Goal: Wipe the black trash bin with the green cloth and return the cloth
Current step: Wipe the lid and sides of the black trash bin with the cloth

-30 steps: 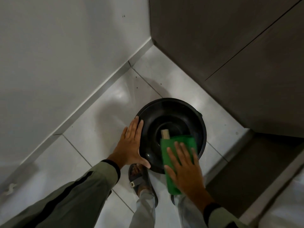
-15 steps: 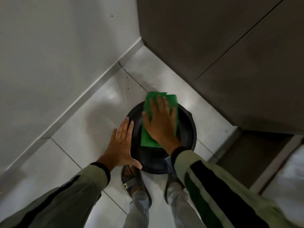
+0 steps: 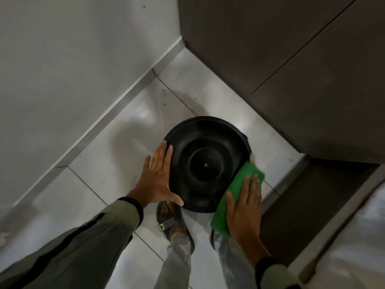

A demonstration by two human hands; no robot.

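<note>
The round black trash bin point(image 3: 206, 142) stands on the tiled floor in a corner, seen from above with its domed top facing me. My left hand point(image 3: 158, 178) lies flat against the bin's left rim, fingers spread, thumb hooked under the near edge. My right hand point(image 3: 245, 207) presses the green cloth point(image 3: 235, 195) flat against the bin's near right side; the cloth hangs over the rim and down the outside.
A pale wall point(image 3: 73, 69) with a skirting strip runs along the left. Dark cabinet fronts point(image 3: 291, 69) close the back and right. My sandalled foot point(image 3: 170, 222) stands just in front of the bin on the glossy white tiles point(image 3: 116, 155).
My right hand has swept the green cloth from the bin's far top back to its near right side. My left hand has stayed on the left rim.
</note>
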